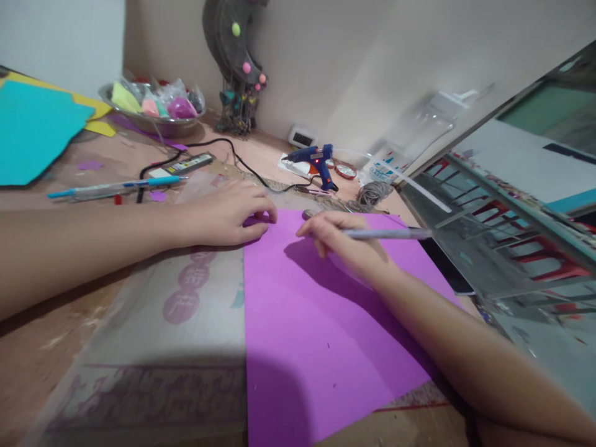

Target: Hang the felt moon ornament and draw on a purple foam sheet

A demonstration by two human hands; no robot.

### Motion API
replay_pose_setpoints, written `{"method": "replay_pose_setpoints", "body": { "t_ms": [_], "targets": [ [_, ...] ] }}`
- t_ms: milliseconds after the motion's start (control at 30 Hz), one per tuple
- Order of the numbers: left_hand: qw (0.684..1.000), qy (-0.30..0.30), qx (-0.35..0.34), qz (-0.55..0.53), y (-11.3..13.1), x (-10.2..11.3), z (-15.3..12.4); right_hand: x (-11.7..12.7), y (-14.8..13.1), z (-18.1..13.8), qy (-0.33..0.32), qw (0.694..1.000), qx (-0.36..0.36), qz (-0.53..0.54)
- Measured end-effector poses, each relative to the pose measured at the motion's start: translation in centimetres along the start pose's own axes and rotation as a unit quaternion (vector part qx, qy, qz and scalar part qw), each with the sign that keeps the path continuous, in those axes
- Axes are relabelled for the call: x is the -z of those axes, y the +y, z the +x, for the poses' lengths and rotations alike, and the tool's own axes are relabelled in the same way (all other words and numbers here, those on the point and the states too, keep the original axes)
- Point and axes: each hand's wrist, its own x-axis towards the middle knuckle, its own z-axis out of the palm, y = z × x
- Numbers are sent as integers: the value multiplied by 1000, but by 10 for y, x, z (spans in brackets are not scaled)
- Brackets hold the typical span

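A purple craft sheet lies flat on the table. At its upper left corner my left hand has its fingers curled and the thumb apart below them, their tips pressing the sheet. My right hand is closed around a slim greyish pen, whose back end points right; the writing tip is hidden by the fingers. This hand is over the upper part of the sheet, close to the left one. Under the sheet's left side lies a translucent printed plastic sheet.
A blue glue gun with a red light stands behind my hands, its black cord running left. Near it lies grey twine. A blue pen, a metal bowl and turquoise sheet are leftward. A dark tablet-like object sits right.
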Motion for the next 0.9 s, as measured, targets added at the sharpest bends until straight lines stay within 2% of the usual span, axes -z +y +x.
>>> {"method": "replay_pose_setpoints", "body": {
  "t_ms": [67, 133, 400, 800, 900],
  "targets": [
    [1000, 2, 3, 1, 0, 0, 0, -11, -3, -5, -30, 997, -43, 48],
    [1000, 6, 5, 2, 0, -1, 0, -19, 0, -6, -21, 997, -46, 62],
    [1000, 16, 6, 7, -1, -3, -1, -24, 13, 0, 71, 996, 5, -45],
    [1000, 9, 7, 8, -1, -3, 0, -27, 6, -4, 23, 999, -16, -15],
    [1000, 11, 9, 6, -2, -3, -1, -27, 8, -2, 30, 999, -11, -22]
  ]
}}
